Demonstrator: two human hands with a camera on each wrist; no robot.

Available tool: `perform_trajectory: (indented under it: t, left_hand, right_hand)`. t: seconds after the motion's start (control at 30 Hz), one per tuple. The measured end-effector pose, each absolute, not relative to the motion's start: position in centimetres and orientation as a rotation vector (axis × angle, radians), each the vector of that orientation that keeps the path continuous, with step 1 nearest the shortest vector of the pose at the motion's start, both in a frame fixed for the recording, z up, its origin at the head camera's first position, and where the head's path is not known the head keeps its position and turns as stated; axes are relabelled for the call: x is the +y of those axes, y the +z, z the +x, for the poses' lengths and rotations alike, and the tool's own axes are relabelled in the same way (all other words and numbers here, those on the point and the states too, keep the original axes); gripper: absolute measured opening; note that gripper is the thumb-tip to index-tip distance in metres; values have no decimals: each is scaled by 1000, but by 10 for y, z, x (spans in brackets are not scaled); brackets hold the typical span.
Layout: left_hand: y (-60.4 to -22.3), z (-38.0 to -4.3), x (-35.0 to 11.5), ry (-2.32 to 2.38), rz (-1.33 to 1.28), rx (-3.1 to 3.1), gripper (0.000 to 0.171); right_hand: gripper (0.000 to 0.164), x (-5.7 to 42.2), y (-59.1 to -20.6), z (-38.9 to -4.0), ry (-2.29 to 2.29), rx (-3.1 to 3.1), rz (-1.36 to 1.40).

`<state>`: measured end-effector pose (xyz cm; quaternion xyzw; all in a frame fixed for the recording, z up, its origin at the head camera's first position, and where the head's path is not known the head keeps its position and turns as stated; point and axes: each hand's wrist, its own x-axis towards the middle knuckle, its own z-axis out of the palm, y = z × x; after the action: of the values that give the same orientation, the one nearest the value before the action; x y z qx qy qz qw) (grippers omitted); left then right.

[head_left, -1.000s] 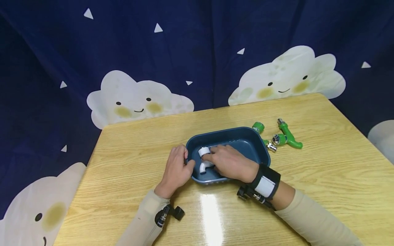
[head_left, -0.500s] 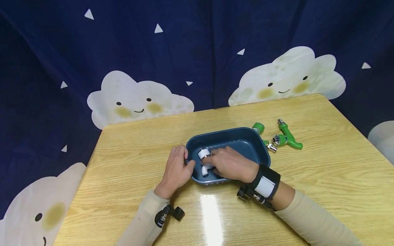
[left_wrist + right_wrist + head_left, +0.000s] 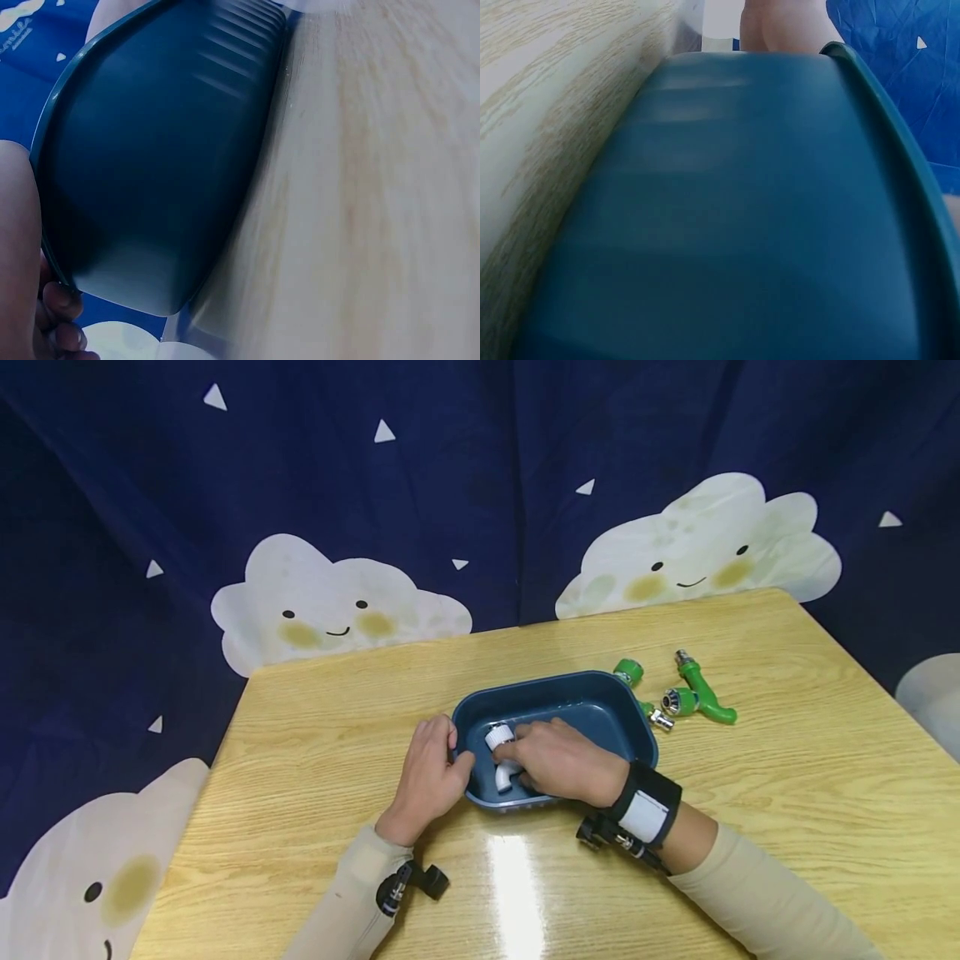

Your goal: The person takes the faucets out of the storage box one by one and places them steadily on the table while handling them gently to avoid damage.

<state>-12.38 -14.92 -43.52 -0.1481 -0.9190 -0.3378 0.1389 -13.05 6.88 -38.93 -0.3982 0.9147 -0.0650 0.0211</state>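
A dark blue plastic basin (image 3: 555,693) stands on the wooden table. My left hand (image 3: 431,777) grips its left rim; the left wrist view shows the thumb at the basin wall (image 3: 150,150) and curled fingers (image 3: 64,300) at the rim. Inside the basin, near its left end, is a white tap (image 3: 506,776) with a ribbed round handle and a bent spout. My right hand (image 3: 566,760) reaches over the near rim and holds this tap by its middle, which the fingers partly hide. In the right wrist view the basin's outer wall (image 3: 727,202) covers most of the frame.
Right of the basin lies a green tap (image 3: 699,692) with metal ends. Between it and the basin are a green knob (image 3: 629,672) and a metal-ended fitting (image 3: 660,718), partly behind the rim. A dark blue curtain (image 3: 495,460) hangs behind the table (image 3: 337,693).
The white tap has shifted slightly right inside the basin, its spout swinging right, still held by my right hand. My left hand has stayed at the rim.
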Motion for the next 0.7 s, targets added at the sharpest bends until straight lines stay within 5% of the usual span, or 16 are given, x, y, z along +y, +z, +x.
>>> perform_trajectory:
  t: [0.7]
  left_hand:
    - [-435,-123,-149,-976,-431,-2639,17]
  right_hand:
    - [23,68,-388,-129,-263,2841,-1242]
